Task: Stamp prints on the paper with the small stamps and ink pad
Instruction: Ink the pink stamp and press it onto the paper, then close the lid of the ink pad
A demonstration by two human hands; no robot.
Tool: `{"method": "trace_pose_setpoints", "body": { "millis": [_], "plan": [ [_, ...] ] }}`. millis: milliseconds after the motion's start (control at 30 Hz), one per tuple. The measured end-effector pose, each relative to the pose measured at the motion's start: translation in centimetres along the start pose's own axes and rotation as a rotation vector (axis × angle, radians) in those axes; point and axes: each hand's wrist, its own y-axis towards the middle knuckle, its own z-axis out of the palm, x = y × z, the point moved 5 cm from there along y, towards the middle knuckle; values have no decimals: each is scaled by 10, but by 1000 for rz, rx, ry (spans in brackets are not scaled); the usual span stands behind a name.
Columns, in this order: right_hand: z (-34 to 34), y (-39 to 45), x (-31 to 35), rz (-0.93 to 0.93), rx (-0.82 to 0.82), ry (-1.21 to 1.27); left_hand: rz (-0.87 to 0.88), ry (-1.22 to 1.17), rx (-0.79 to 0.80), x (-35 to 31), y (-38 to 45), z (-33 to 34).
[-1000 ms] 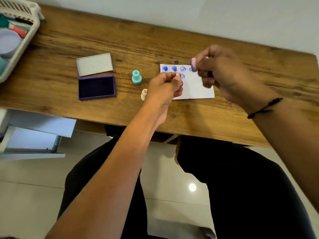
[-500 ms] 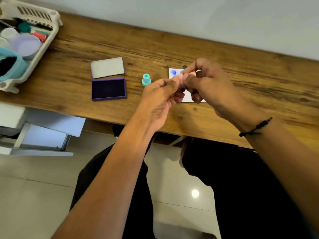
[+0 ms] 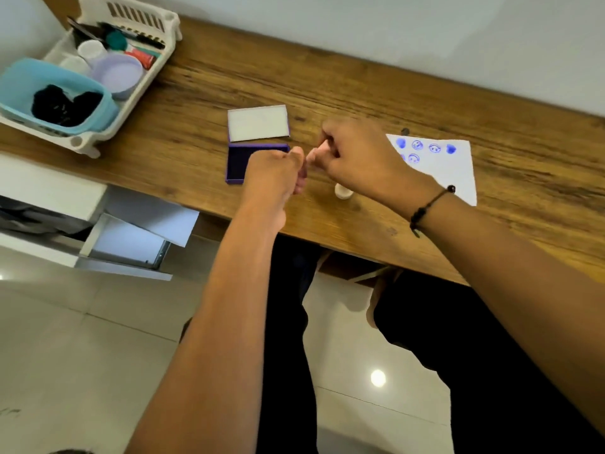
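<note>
My left hand (image 3: pixel 278 172) and my right hand (image 3: pixel 357 155) meet fingertip to fingertip above the table, just right of the ink pad. Both pinch a small pale pink stamp (image 3: pixel 311 156) between them; blur hides the details of the grip. The open purple ink pad (image 3: pixel 236 165) lies partly under my left hand, with its white lid (image 3: pixel 258 122) behind it. A cream stamp (image 3: pixel 343 192) stands under my right wrist. The white paper (image 3: pixel 455 178) lies to the right, with several blue prints (image 3: pixel 417 145) along its far edge.
A white basket (image 3: pixel 82 142) at the table's far left holds a teal tub (image 3: pixel 19 80), a lilac lid and small items. The wooden table's (image 3: pixel 360 90) front edge runs below my wrists. A white drawer unit (image 3: pixel 49 191) stands at lower left.
Both hands have moved left, off the paper and toward the ink pad, staying together on the small stamp. The paper's prints are uncovered now. The teal stamp is hidden from view.
</note>
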Motion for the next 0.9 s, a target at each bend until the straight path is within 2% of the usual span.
{"method": "trace_pose_setpoints", "body": {
  "millis": [133, 300, 367, 467, 533, 600, 667, 733, 800, 900],
  "plan": [
    [25, 14, 11, -162, -13, -468, -11, -36, -137, 1, 15, -18],
    [42, 16, 7, -212, 36, -603, -8, -111, -153, -1, 22, -33],
    [32, 20, 6, -161, 53, -536, -5, -137, -161, -2, 25, -38],
    [3, 41, 16, -103, -86, -260, 48, -106, -253, -7, 37, -54],
    [-6, 68, 19, -30, -120, -160, 138, -21, -342, -16, 48, -66],
    [3, 94, 19, 80, -31, -141, 207, 174, -396, -25, 60, -76],
    [19, 112, 15, 182, 112, -139, 200, 391, -397, -30, 77, -78],
    [33, 121, 11, 253, 237, -106, 170, 512, -372, -30, 94, -76],
    [43, 127, 6, 313, 307, 42, 168, 562, -383, -33, 105, -74],
    [46, 127, -3, 430, 226, 234, 148, 417, -383, -31, 115, -76]
  ]
}}
